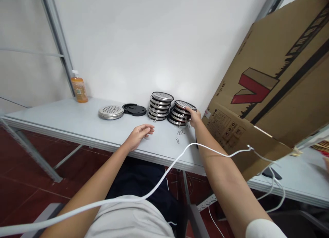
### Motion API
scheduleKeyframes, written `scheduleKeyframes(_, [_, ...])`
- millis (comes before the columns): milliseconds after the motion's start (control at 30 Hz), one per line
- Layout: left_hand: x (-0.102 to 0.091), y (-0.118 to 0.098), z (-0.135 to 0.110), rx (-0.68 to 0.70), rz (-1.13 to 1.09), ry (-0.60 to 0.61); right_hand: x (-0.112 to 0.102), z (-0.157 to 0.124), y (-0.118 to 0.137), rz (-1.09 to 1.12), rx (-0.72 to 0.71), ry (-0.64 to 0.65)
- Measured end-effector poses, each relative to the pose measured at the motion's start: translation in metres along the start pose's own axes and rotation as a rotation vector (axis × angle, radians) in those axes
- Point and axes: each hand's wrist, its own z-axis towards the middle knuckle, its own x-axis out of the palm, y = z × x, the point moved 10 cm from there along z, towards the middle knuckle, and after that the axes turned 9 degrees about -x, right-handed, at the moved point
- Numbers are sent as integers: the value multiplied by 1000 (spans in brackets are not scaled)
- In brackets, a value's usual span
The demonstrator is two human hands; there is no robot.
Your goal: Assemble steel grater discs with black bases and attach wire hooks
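My right hand [194, 115] grips the right edge of the top round case in the right stack, thumb on the upper rim. That round case [184, 104] has a perforated silver lid and a black rim. Beneath it, more silver-and-black cases [177, 115] lean slightly, with wire clips along their front. Left of this pile stands a taller stack of similar cases [159, 106]. My left hand [141, 134] hovers near the table's front edge, fingers loosely curled and apart, with nothing seen in them. Several small metal clips [181, 132] lie in front of the right stack.
Perforated silver lids [111, 111] and black round bases [135, 109] lie on the grey table [84, 123]. A bottle of orange liquid [79, 88] stands back left. A large cardboard box [257, 94] leans at the right. A white cable [164, 176] crosses before me.
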Motion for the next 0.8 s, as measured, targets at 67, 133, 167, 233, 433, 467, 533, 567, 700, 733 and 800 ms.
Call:
scheduleKeyframes(67, [0, 0, 0, -3, 0, 2, -3, -1, 6, -26, -42, -84])
scheduleKeyframes(133, [0, 1, 1, -6, 3, 4, -5, -3, 11, -76, -55, -142])
scheduleKeyframes(167, [0, 1, 1, -7, 3, 8, -4, -3, 13, -110, -49, -156])
scheduleKeyframes(233, [1, 2, 1, -7, -3, 17, 0, -2, 14, -160, -29, -157])
scheduleKeyframes(433, [2, 2, 0, 3, 9, 20, 5, -2, 12, -174, -3, -130])
scheduleKeyframes(467, [2, 2, 0, 3, 10, 19, 4, -3, 10, -175, 7, -137])
scheduleKeyframes(533, [2, 2, 1, 2, 13, 19, -2, -5, 6, -185, 33, -165])
scheduleKeyframes(567, [2, 2, 1, 4, 16, 18, -5, -6, 5, -199, 36, -191])
scheduleKeyframes(700, [3, 4, 2, 14, 56, 28, -22, -21, 12, -269, -44, -412])
scheduleKeyframes(733, [4, 4, 2, 20, 74, 34, -23, -28, 15, -274, -82, -455])
scheduleKeyframes(800, [7, 2, 1, 30, 121, 47, -18, -45, 24, -278, -185, -473])
